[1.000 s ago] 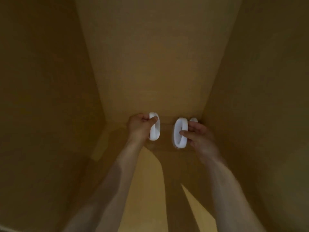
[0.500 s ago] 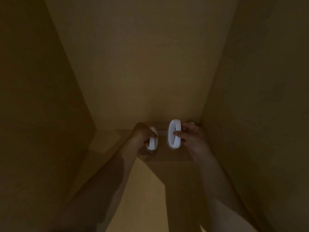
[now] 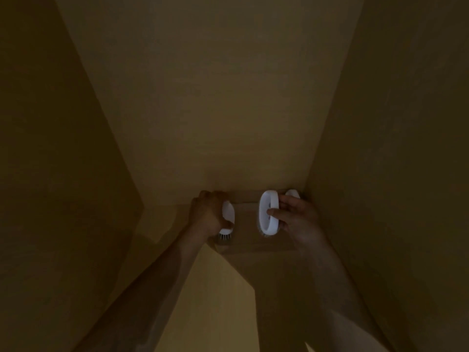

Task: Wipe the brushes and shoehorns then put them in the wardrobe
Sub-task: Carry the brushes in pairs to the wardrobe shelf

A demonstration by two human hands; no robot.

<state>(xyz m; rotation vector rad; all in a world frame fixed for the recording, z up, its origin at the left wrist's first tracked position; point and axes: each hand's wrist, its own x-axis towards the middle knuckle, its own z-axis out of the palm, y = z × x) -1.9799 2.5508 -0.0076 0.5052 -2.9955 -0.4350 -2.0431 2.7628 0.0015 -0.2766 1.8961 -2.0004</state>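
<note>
I look into a dim wooden wardrobe compartment. My left hand (image 3: 206, 214) grips a white oval brush (image 3: 227, 214) with its bristles pointing down onto the wardrobe floor (image 3: 248, 240) near the back wall. My right hand (image 3: 295, 217) holds a second white oval brush (image 3: 268, 212) on its edge, thumb across its white back and fingers behind it. Another white object (image 3: 292, 193), partly hidden by my right hand, stands in the back right corner.
The compartment is narrow, shut in by a left side wall (image 3: 63, 174), a right side wall (image 3: 393, 161) and a back panel (image 3: 215, 110). My forearms throw dark shadows over the floor toward me.
Both hands have sunk lower and reached deeper toward the back wall. The left brush has come down so its bristles meet the floor. The scene has darkened.
</note>
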